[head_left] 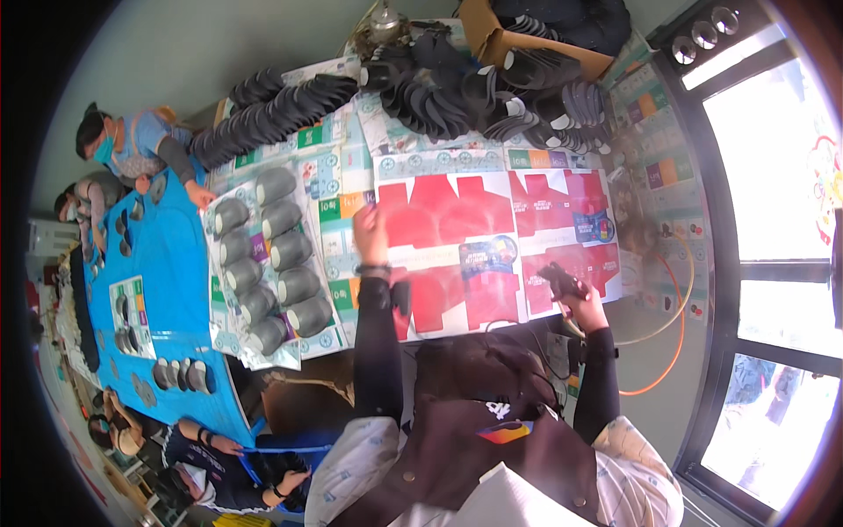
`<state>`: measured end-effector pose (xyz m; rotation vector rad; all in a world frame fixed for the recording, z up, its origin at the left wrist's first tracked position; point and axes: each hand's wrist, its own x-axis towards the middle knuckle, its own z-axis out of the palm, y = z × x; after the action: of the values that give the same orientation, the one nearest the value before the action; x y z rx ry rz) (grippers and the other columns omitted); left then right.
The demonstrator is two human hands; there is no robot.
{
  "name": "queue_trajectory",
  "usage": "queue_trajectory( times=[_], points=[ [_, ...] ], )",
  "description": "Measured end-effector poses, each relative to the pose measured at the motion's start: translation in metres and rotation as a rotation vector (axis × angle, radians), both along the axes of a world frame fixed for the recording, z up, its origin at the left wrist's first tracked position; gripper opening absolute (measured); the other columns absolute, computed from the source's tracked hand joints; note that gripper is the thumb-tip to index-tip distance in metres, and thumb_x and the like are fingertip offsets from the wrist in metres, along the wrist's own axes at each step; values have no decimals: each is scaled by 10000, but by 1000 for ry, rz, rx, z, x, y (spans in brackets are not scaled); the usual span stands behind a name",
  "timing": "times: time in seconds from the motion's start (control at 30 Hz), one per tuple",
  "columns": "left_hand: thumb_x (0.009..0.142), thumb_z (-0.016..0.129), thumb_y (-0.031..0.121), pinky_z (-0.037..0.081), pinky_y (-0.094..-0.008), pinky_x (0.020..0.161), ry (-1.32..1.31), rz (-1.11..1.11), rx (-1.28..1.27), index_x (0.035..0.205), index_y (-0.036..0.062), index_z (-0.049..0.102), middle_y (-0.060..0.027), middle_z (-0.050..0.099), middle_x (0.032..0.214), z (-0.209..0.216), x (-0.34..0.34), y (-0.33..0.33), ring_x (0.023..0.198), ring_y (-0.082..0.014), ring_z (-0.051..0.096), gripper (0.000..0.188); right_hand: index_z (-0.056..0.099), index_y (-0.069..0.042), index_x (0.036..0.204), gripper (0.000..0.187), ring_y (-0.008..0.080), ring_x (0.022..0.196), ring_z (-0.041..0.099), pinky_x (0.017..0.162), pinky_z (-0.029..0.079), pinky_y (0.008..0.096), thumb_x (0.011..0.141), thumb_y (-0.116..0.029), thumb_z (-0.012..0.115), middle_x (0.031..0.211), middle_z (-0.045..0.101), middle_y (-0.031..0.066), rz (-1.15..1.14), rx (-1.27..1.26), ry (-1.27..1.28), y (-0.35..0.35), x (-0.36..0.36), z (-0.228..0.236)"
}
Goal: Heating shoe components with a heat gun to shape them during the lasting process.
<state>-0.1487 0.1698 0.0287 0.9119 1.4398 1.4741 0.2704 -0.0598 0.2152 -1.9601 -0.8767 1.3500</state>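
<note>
A large white sheet printed with red box shapes (439,211) lies on the table in front of me, with a similar red sheet section at its right. My left hand (371,235) is at the sheet's left edge, its fingers pointing away from me and apparently holding nothing. In my right hand (587,307) is a black hand tool that looks like a spray gun (562,281), above the sheet's right part. My right fingers are wrapped round it. Left of the sheet, grey rounded cap-like pieces (292,249) lie in two rows on printed paper.
Long stacks of dark curved pieces (290,110) line the table's far side, beside an open cardboard box (500,39). An orange hose (680,325) curves at the right. Several people work around a blue table (176,290) at the left. A glass door (773,263) stands at right.
</note>
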Motion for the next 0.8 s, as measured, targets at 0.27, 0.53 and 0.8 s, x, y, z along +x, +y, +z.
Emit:
queue_trajectory(
  times=[0.27,0.53,0.8],
  points=[
    [744,826,571,531,-447,891,569,-293,58,1207,-14,573,-188,703,1103,73,180,204,1039,-361,674,788,659,-29,1150,339,40,654,565,534,451,232,815,16,630,876,709,-2,-126,14,-35,-73,23,29],
    [718,823,592,479,-518,980,1094,-208,-123,1201,26,527,-183,574,1292,89,318,264,1235,-376,548,800,671,-34,1125,292,62,744,638,613,497,238,836,-27,631,888,721,8,-317,-9,-90,-101,21,37],
    [837,762,242,527,-458,893,1194,-347,235,1152,40,539,-175,609,1141,70,321,244,1055,-396,621,435,662,-23,1113,301,83,750,662,588,535,260,817,-1,615,909,744,30,-310,-55,-83,-120,57,26]
  ],
)
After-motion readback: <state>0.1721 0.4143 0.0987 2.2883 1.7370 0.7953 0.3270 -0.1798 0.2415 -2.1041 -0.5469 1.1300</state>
